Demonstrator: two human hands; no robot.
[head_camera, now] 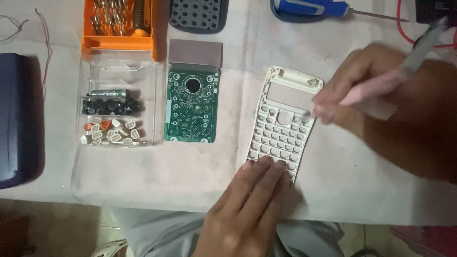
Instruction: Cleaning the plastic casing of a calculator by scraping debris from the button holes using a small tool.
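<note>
Cloth-covered table [190,171]: left hand [247,204] flat on keypad shell [281,123]; right hand [381,100] clenches pen [381,83] beside circuit board [192,107]

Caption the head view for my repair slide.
Left hand steadies a keypad shell; right hand works a tool beside a circuit board.

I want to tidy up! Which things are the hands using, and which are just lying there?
In use: white keypad shell, pink tool, left hand, right hand.
Lying about: green circuit board, clear tray of key caps, blue screwdriver, orange bit case.
</note>
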